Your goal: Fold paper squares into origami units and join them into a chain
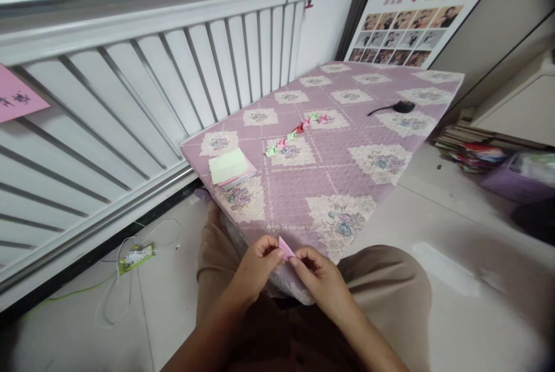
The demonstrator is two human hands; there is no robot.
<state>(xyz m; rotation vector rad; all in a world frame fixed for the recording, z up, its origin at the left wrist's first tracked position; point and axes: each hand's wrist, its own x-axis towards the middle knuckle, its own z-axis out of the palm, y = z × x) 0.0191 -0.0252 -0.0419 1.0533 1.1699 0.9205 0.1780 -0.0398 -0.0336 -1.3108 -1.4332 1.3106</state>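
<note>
A small folded piece of pink paper (285,249) is pinched between my two hands at the near corner of the table. My left hand (261,261) grips its left side with thumb and fingers; my right hand (318,272) holds its lower right end. Farther up the tablecloth lies a crooked row of small folded paper pieces (292,136) in green, pink and red. To the left, by the table edge, sits a stack of square paper sheets (228,166), pale green on top with pink showing beneath.
A floral purple tablecloth (295,193) covers the table. A black object with a thin tail (404,107) lies at its far right. A white radiator (173,83) runs along the left. On the floor are a power strip (137,257) with cables and a purple bin (511,178).
</note>
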